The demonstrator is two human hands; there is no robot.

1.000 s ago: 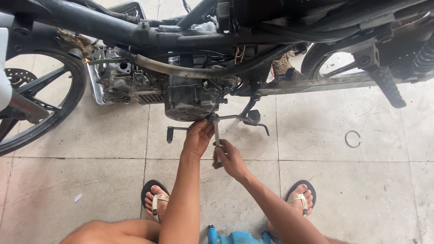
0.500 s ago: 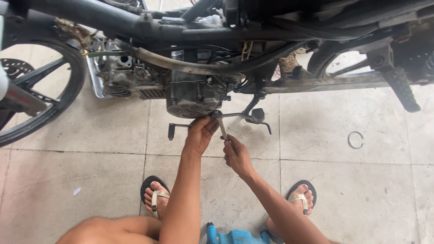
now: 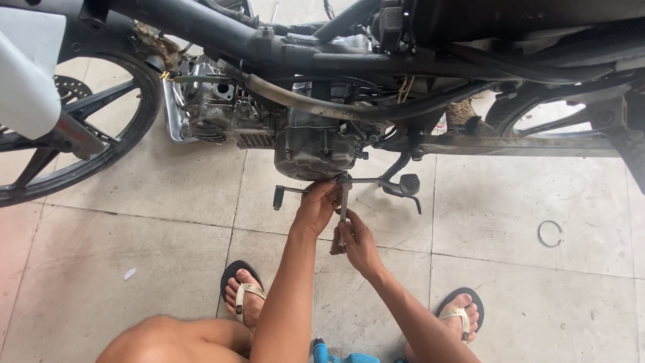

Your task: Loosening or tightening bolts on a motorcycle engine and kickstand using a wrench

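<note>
Steel wrench [image 3: 343, 210] clasped in right hand's [image 3: 356, 242] shut grip; left hand [image 3: 317, 207] steadies its head.

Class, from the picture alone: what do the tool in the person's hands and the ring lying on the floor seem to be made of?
Tool: probably bare steel, a slim grey bar with a dull sheen, held by the right hand and steadied by the left hand. Ring: likely metal wire, thin, grey and open-ended; too small to be sure.
</note>
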